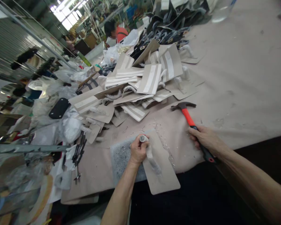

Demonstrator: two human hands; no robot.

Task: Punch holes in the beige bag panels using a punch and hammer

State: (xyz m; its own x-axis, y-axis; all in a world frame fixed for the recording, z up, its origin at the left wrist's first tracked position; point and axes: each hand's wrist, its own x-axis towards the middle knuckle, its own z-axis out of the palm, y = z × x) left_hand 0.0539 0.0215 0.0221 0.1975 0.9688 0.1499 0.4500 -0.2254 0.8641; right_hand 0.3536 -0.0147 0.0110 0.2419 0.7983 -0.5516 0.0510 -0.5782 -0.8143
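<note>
My left hand (138, 151) is closed around a short metal punch (144, 138) held upright on a beige panel (162, 170). That panel lies partly over a pitted grey cutting pad (120, 157) near the table's front edge. A white wrapped strap lies on the panel just below my left hand. My right hand (204, 139) grips the black end of a hammer (188, 117) with an orange handle. The hammer rests flat on the table, its dark head pointing away from me. Small white punched bits are scattered around the pad.
A large heap of beige panels with white strips (140, 84) fills the table's middle. Black straps and parts (168, 28) lie at the far end. Plastic bags and clutter (61, 125) crowd the left side. A person in an orange top (118, 31) sits far off.
</note>
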